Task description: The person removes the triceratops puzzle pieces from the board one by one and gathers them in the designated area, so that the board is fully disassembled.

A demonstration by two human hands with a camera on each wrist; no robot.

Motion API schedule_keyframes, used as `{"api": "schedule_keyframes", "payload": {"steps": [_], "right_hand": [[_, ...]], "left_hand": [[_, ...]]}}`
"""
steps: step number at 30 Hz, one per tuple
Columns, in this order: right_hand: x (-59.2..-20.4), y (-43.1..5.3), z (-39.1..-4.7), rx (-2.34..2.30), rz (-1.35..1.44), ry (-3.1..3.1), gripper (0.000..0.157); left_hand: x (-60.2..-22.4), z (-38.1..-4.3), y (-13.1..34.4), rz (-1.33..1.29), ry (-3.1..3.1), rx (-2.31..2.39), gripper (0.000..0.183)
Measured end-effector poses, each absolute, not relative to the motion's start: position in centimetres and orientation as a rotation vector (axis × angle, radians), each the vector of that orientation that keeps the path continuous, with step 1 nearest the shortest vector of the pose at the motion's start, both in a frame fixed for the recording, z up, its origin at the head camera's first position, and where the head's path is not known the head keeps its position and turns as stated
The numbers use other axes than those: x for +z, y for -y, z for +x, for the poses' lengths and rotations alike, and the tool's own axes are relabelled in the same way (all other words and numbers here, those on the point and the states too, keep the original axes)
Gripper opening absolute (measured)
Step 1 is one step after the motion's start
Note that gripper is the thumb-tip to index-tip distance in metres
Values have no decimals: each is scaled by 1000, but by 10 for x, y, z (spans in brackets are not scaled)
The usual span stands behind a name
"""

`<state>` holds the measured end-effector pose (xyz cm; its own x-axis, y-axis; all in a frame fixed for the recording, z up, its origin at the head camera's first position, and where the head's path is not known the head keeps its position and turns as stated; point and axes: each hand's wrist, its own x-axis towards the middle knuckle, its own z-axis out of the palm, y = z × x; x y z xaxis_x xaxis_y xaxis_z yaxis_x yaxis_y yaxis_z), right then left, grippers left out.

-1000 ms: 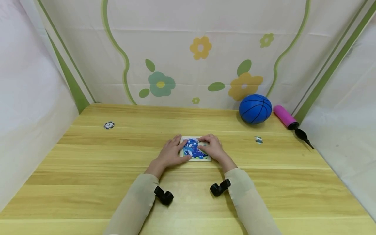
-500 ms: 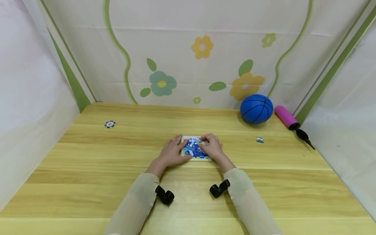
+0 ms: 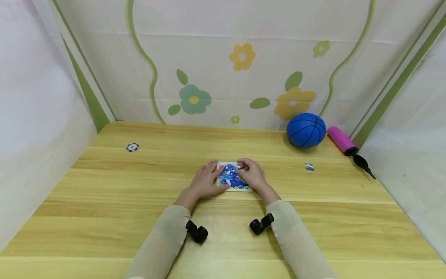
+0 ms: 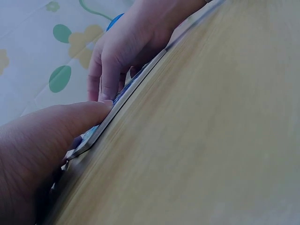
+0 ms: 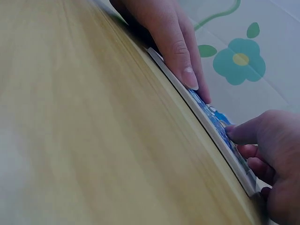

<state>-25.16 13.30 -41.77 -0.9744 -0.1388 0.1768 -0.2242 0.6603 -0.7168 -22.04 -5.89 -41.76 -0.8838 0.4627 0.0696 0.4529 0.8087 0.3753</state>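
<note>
A small jigsaw puzzle board (image 3: pixel 240 189) with a blue picture and a pale frame lies flat on the wooden table. My left hand (image 3: pixel 205 181) rests over its left side, fingers spread, the thumb along the near edge and a fingertip on the picture. At the board's upper right my right hand (image 3: pixel 253 174) has thumb and curled fingers together. It pinches a small blue puzzle piece (image 5: pixel 220 115), tilted up from the board in the right wrist view and mostly hidden by the fingers. From the left wrist view, the right fingers come down onto the puzzle board (image 4: pixel 101 129).
A loose puzzle piece (image 3: pixel 309 167) lies right of the board. A blue basketball (image 3: pixel 306 130) and a pink hand pump (image 3: pixel 341 140) stand at the back right. Far left lies a poker chip (image 3: pixel 132 147). A flowered cloth (image 3: pixel 209 54) closes off the back.
The right fingers have shifted slightly and curled more at the board's upper right, where a light piece stood tilted. The left hand stays in place; the whole view has drifted slightly.
</note>
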Motion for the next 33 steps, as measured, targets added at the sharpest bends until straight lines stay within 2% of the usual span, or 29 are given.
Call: {"api": "schedule_keyframes", "payload": {"steps": [10, 21, 33], "right_hand": [[-417, -136, -254, 1167, 344, 2814, 27], [-411, -144, -261, 1356, 403, 2836, 27], [-390, -188, -258, 1539, 369, 2757, 29]], "left_hand": [[-416, -220, 58, 744, -2953, 604, 76], [-417, -220, 58, 736, -2947, 626, 75], [-416, -219, 59, 730, -2945, 630, 74]]}}
